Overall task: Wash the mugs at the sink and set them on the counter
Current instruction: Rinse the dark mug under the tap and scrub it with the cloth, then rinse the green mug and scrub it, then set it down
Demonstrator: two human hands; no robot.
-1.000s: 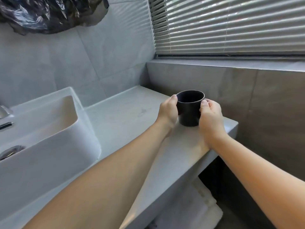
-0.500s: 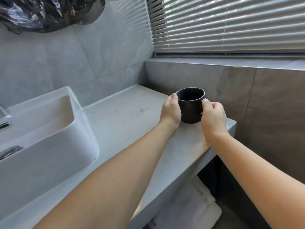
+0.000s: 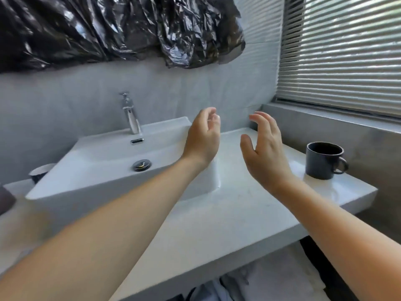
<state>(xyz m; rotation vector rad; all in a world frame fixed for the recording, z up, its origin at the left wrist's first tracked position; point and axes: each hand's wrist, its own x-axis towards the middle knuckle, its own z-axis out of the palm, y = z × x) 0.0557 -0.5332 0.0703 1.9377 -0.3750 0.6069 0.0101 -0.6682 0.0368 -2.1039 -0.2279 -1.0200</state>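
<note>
Both hands have let go of the mug [image 3: 323, 160] since the earlier frames, where they clasped it from either side, and the view has swung toward the sink [image 3: 104, 161]. Now the left hand [image 3: 202, 137] and right hand [image 3: 265, 148] hang in the air at the centre of the frame, fingers loosely spread and holding nothing, well apart from the mug.

That mug stands upright at the right of the frame on the table [image 3: 238, 213], close to its far right end and near the tiled wall. Its long axis runs vertical, mouth up, and its handle sticks out toward the right edge of the frame.

By my reading, one mug is set down and done, and the hands are between steps. At the left edge of the frame, behind the sink's corner, a second mug [image 3: 40, 172] shows only in part; I cannot tell which way its handle points. Fetching it would likely be next: a reach across the sink to the left, a grip round its body, then a lift into the basin under the tap [image 3: 130, 114]. No water shows at the tap, so it would probably need opening.
</note>
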